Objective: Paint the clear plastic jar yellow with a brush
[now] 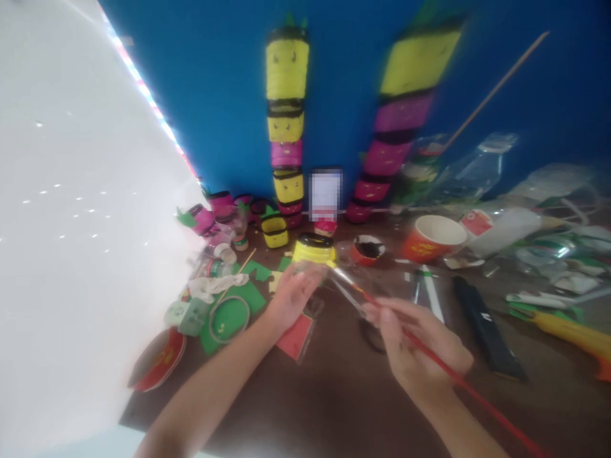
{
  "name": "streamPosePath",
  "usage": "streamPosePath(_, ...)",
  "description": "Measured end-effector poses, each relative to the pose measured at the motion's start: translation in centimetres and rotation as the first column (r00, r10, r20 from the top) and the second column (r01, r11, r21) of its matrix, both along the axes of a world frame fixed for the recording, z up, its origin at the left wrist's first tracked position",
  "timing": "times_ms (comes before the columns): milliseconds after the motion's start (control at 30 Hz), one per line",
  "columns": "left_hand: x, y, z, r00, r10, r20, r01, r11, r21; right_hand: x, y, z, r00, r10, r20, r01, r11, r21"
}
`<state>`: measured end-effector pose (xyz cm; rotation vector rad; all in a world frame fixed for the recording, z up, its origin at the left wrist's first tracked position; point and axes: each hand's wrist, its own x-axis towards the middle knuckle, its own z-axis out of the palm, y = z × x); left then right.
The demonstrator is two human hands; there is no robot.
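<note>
My left hand is at the front of a small yellow cup with a black rim, its fingers closed against the lower side. The cup looks tilted and is slightly blurred. In my right hand I grip a paintbrush by its long red handle. The brush's pale tip reaches the right side of the yellow cup. Beneath the brush lies a pair of scissors, partly hidden by my right hand. A small red paper cup with dark paint inside stands just right of the yellow cup.
Stacks of yellow and magenta face cups rise against the blue wall. Green sheets, a tape roll and a red packet lie left. Rightward are a red paper cup, a black case, a yellow-handled tool and clear bottles.
</note>
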<state>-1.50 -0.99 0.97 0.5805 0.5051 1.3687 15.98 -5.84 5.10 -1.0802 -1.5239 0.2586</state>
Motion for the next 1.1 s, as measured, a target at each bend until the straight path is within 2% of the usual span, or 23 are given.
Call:
streamPosePath(133, -0.03, 0.09, -0.13, 1.0, -0.005, -0.008, 0.004, 1.0, -0.006, -0.13, -0.05, 0.18, 0.994, 0.004, -0.114, -0.02, 0.989, -0.146)
streamPosePath(233, -0.11, 0.18, -0.46, 1.0, -0.02, 0.004, 0.02, 1.0, -0.001, -0.3, -0.06, 0.18, 0.985, 0.024, -0.173, -0.056, 0.981, -0.185)
streamPosePath(367, -0.15, 0.18, -0.55, 0.999, -0.032, 0.017, 0.032, 0.999, -0.013, -0.14, 0.09, -0.42, 0.985, 0.04, -0.17, -0.078, 0.972, -0.222)
streamPosePath(567, -0.16, 0.05, -0.15, 0.999, -0.032, 0.003, 0.032, 0.997, -0.07, -0.18, 0.34, -0.4, 0.984, 0.008, -0.177, -0.047, 0.975, -0.218)
streamPosePath(933, -0.3, 0.26, -0.46, 0.998, -0.037, 0.049, 0.043, 0.989, -0.143, -0.25, 0.73, -0.23, 0.972, -0.027, -0.234, -0.033, 0.968, -0.248)
streamPosePath(1100, -0.18, 0.13, 0.03, 0.998, -0.028, 0.063, 0.038, 0.984, -0.172, 0.06, 0.59, -0.22, 0.971, -0.066, -0.23, 0.023, 0.983, -0.184)
